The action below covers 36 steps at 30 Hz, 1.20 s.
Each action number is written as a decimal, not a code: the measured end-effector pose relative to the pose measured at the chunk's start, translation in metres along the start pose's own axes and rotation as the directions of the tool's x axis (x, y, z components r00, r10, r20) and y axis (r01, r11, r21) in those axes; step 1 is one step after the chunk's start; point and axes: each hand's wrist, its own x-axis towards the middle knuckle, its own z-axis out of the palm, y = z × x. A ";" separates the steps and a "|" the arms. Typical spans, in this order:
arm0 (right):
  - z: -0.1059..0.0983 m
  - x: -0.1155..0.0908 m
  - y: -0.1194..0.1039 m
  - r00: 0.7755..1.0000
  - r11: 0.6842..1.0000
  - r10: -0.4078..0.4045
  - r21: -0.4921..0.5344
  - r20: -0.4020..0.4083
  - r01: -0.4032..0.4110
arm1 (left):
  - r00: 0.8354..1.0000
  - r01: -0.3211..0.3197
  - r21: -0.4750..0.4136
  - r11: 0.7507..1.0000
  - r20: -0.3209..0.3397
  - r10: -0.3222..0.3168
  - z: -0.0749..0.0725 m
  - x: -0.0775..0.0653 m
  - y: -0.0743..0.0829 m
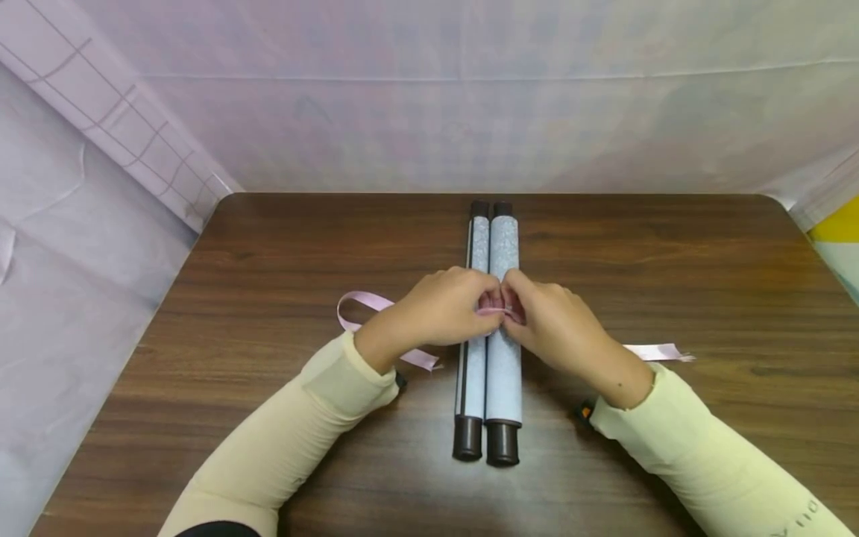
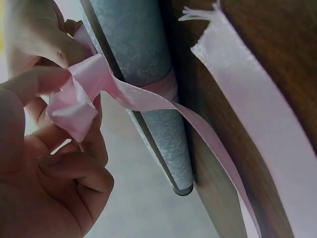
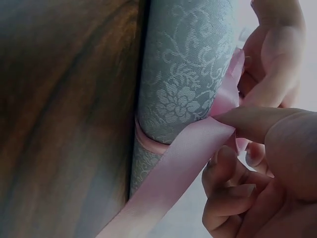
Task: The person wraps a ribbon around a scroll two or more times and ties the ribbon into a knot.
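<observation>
Two slim scroll rolls (image 1: 503,380) lie side by side on the table, covered in pale blue-grey floral brocade with dark end caps. A pink ribbon (image 2: 148,101) passes around them near the middle. Over the rolls, my left hand (image 1: 452,306) pinches a folded loop of the ribbon. Fingertip to fingertip with it, my right hand (image 1: 560,321) pinches the ribbon too, as the right wrist view of the ribbon (image 3: 181,166) shows. Fingers partly hide the crossing of the ribbon. One frayed tail lies left of the rolls, another beyond the right wrist.
The brown wood-grain table (image 1: 268,253) extends on both sides of the rolls. Behind it hangs a pale checked cloth (image 1: 429,119). White sheeting (image 1: 74,298) lies off the left edge, and something yellow (image 1: 839,224) shows at the far right.
</observation>
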 end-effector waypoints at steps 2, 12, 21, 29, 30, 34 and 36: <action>0.000 0.000 0.000 1.000 1.000 0.004 0.009 0.005 -0.004 | 1.000 -0.005 0.015 1.000 0.001 0.005 0.000 -0.001 0.000; -0.002 0.001 0.000 1.000 0.999 0.000 0.051 0.006 0.000 | 0.999 -0.019 0.096 0.995 -0.024 0.022 0.005 -0.002 0.000; -0.010 0.000 -0.001 0.997 0.991 -0.051 0.129 0.053 0.044 | 0.998 -0.014 0.145 0.989 -0.057 0.023 0.007 -0.002 0.002; -0.016 0.001 0.007 0.985 0.957 0.097 0.258 0.144 -0.132 | 0.995 -0.019 0.146 0.989 -0.096 0.033 0.008 -0.002 0.001; -0.015 0.001 0.009 0.982 0.952 0.106 0.271 0.154 -0.145 | 0.995 -0.017 0.147 0.989 -0.097 0.031 0.008 -0.002 0.001; -0.012 0.002 0.012 0.975 0.932 0.102 0.325 0.197 -0.163 | 0.994 -0.015 0.155 0.988 -0.101 0.031 0.009 -0.002 0.001; -0.011 0.003 0.013 0.972 0.925 0.090 0.343 0.216 -0.162 | 0.994 -0.016 0.158 0.987 -0.106 0.033 0.010 -0.002 0.001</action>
